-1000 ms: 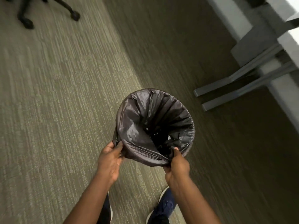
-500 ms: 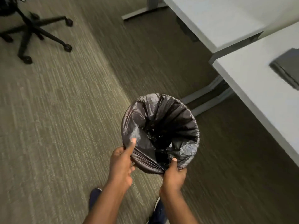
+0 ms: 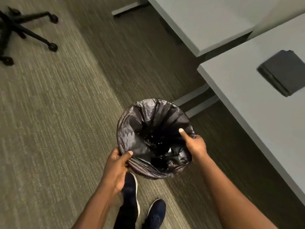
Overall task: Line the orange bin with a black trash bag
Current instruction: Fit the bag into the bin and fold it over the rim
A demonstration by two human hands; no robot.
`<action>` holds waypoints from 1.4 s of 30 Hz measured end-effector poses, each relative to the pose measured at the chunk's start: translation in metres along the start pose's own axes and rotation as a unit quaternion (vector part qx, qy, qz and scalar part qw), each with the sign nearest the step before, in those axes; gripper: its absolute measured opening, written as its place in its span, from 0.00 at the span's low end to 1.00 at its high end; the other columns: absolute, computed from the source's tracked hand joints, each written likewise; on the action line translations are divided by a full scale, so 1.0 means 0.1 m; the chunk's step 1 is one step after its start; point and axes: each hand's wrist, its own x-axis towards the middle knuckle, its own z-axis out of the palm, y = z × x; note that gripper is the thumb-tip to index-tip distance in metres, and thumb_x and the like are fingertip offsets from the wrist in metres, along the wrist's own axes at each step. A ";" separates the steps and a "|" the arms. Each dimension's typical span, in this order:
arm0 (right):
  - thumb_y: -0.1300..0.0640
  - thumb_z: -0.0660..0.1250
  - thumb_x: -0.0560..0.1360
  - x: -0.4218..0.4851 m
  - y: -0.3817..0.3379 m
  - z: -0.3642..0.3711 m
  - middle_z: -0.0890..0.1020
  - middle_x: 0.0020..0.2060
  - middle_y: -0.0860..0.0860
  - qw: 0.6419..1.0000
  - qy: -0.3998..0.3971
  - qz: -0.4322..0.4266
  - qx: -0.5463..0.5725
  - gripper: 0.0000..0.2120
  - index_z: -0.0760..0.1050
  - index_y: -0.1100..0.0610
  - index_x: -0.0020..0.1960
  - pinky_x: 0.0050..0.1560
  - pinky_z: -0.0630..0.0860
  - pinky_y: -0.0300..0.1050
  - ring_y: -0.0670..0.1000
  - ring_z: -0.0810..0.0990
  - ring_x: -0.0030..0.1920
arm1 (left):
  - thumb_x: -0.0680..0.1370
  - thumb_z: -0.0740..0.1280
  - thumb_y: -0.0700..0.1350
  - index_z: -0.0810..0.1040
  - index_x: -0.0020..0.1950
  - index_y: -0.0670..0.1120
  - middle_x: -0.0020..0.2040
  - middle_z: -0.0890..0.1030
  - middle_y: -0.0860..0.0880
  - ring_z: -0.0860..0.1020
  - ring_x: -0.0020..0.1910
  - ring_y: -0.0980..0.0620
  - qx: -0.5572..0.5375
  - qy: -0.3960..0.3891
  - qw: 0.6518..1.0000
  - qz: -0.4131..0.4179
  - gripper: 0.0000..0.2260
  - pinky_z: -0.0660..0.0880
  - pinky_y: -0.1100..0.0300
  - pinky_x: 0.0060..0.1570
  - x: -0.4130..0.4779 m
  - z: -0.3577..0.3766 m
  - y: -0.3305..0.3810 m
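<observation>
A black trash bag [image 3: 132, 131] is stretched over a round bin, folded down over its rim all the way round, so none of the orange bin shows. The bin is held up above the carpet. My left hand [image 3: 116, 164] grips the near left rim through the bag, thumb on top. My right hand [image 3: 195, 143] holds the right rim, thumb pressed inside against the bag's inner wall.
Two grey desks stand at the right, the nearer one [image 3: 247, 103] carrying a flat black folded stack [image 3: 283, 72]. Desk feet [image 3: 195, 101] lie on the carpet just beyond the bin. A black office chair base [image 3: 26, 32] is at the far left. My shoes [image 3: 156, 212] are below.
My right hand has slid from the near rim round to the right side of the bin. My left hand shifted to the near left rim. The view has swung toward the desks.
</observation>
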 end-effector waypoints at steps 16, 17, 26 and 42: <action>0.52 0.70 0.80 0.77 0.39 0.45 0.82 0.60 0.58 0.935 0.109 0.138 0.309 0.22 0.75 0.65 0.68 0.64 0.79 0.61 0.61 0.83 0.59 | 0.80 0.69 0.43 0.75 0.60 0.43 0.54 0.83 0.43 0.82 0.46 0.47 0.055 0.045 0.997 -0.043 0.10 0.80 0.52 0.43 1.38 0.70 -0.44; 0.53 0.70 0.80 0.81 0.46 0.49 0.83 0.59 0.58 0.929 0.120 0.142 0.320 0.21 0.75 0.64 0.68 0.63 0.79 0.61 0.61 0.84 0.58 | 0.80 0.69 0.42 0.74 0.58 0.43 0.53 0.82 0.44 0.81 0.44 0.48 0.067 0.042 0.996 -0.042 0.09 0.80 0.51 0.45 1.40 0.76 -0.51; 0.51 0.69 0.80 1.58 1.15 0.37 0.79 0.39 0.51 0.904 0.142 0.180 0.362 0.07 0.75 0.53 0.47 0.26 0.74 0.39 0.50 0.76 0.34 | 0.83 0.63 0.37 0.76 0.47 0.47 0.30 0.79 0.54 0.74 0.26 0.59 -0.062 0.007 0.992 -0.114 0.07 0.73 0.58 0.39 1.96 1.30 -1.25; 0.51 0.63 0.83 2.81 1.85 -0.41 0.80 0.51 0.53 0.872 0.118 0.105 0.463 0.10 0.73 0.47 0.64 0.38 0.73 0.48 0.52 0.76 0.42 | 0.66 0.63 0.44 0.78 0.35 0.47 0.37 0.82 0.43 0.82 0.38 0.44 0.057 -0.002 0.997 0.050 0.05 0.78 0.47 0.38 2.64 2.59 -2.40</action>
